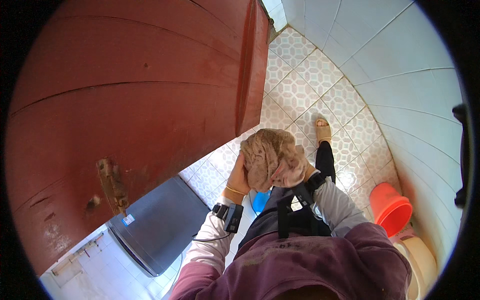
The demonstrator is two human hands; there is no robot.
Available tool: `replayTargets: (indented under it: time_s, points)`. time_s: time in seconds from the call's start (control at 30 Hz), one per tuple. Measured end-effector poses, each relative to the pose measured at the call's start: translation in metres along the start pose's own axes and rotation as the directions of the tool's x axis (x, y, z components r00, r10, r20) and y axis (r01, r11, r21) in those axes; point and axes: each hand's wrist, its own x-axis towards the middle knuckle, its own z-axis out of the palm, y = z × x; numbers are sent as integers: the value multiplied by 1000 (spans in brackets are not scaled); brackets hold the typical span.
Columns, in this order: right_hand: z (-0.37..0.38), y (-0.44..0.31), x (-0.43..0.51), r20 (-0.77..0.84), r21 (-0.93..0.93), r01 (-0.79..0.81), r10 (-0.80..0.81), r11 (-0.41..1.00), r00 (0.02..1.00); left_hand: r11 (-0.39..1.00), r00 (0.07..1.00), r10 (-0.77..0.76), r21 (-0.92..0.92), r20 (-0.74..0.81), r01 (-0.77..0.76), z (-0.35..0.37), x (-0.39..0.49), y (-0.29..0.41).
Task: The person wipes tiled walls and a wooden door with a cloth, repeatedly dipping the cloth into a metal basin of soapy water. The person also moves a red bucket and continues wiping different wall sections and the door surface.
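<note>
A bunched, pinkish-brown cloth [273,159] with dark soiled patches is held in front of my body. My left hand [238,176] grips its left side, the thumb and palm against the fabric. On the other side my right hand [310,171] holds the cloth, with most of its fingers hidden beneath the folds. Left of the cloth stands a red-painted wooden door [150,82], its lower edge close to my left hand. An old metal bolt [111,183] is fixed to the door's face.
A dark-topped appliance [161,221] stands at the lower left. Red plastic bucket [390,210] and pale tub [420,258] are at the right by the tiled wall [405,86]. Something blue [260,201] shows by my legs. Patterned tiles [315,80] cover the floor; my sandalled foot [323,131] is on them.
</note>
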Motion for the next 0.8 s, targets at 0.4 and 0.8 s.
replayTargets:
  time_s: [0.4, 0.8]
  points:
    - [-9, -125, 27, -306, -204, -145, 77, 968, 949, 892, 912, 377, 327, -160, -311, 14, 6, 32]
    - [48, -131, 11, 35, 743, -248, 334, 621, 942, 952, 947, 91, 253, 308, -173, 64, -51, 25]
